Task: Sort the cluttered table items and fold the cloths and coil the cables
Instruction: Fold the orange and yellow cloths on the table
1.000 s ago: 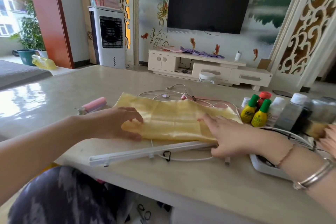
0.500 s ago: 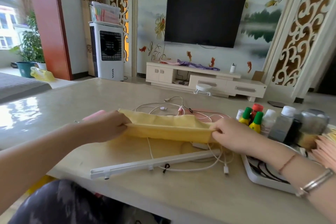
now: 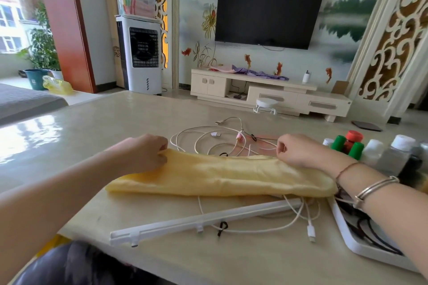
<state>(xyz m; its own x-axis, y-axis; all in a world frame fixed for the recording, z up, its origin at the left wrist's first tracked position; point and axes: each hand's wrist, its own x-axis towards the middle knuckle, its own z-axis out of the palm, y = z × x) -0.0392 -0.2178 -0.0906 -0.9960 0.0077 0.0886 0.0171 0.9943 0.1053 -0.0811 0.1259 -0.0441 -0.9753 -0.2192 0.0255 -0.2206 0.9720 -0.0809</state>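
A yellow satin cloth lies folded into a long narrow band across the middle of the beige table. My left hand pinches its far left corner. My right hand pinches the far right corner, fingers curled. White cables lie tangled behind the cloth, and another white cable with a plug trails out from under its near edge.
A long white plastic rail lies in front of the cloth. A white tray holding dark cords sits at the right. Several small bottles with green, red and white caps stand behind my right wrist.
Both hands lifted the near edge of the cloth and carried it over to the far edge, folding it into a narrower band. The pink item at the left is now hidden.
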